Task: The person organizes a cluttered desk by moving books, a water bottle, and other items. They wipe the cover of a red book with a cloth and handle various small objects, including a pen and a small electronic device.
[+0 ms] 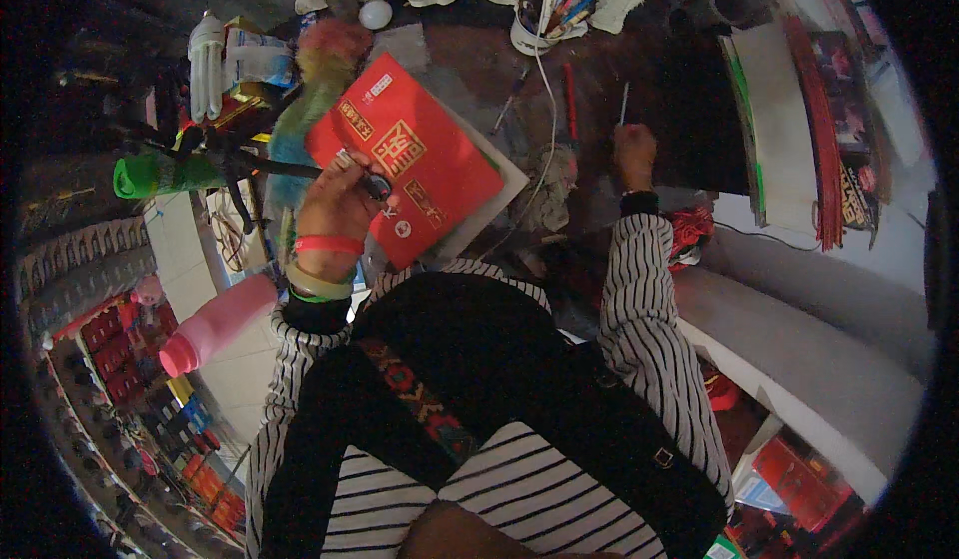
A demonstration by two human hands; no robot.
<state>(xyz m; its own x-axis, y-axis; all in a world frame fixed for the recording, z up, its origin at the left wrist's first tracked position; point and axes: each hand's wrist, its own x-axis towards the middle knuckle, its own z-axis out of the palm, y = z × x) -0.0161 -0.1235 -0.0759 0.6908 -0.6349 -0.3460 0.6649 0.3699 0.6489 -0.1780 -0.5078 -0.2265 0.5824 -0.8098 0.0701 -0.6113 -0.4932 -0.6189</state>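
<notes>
My left hand point(336, 203), wearing a red wristband and a pale bangle, is closed around a slim black object with a rounded end point(377, 186); its kind is not clear. The hand is over the left edge of a red booklet point(442, 154) with gold printed characters, which lies on other flat sheets. To the right, my right hand point(635, 156) is closed on a thin pale rod point(625, 102) that points away from me over the dark tabletop point(592, 49). A red pen point(570, 98) and another thin tool point(511, 100) lie between the booklet and that hand.
A cup of pens point(530, 38) stands at the back, with a white cable point(551, 102) running towards me. A fluffy multicoloured duster point(315, 94), a spiral bulb point(206, 68), a green roll point(161, 176) and a pink bottle point(221, 323) are left. Upright books point(787, 124) stand right.
</notes>
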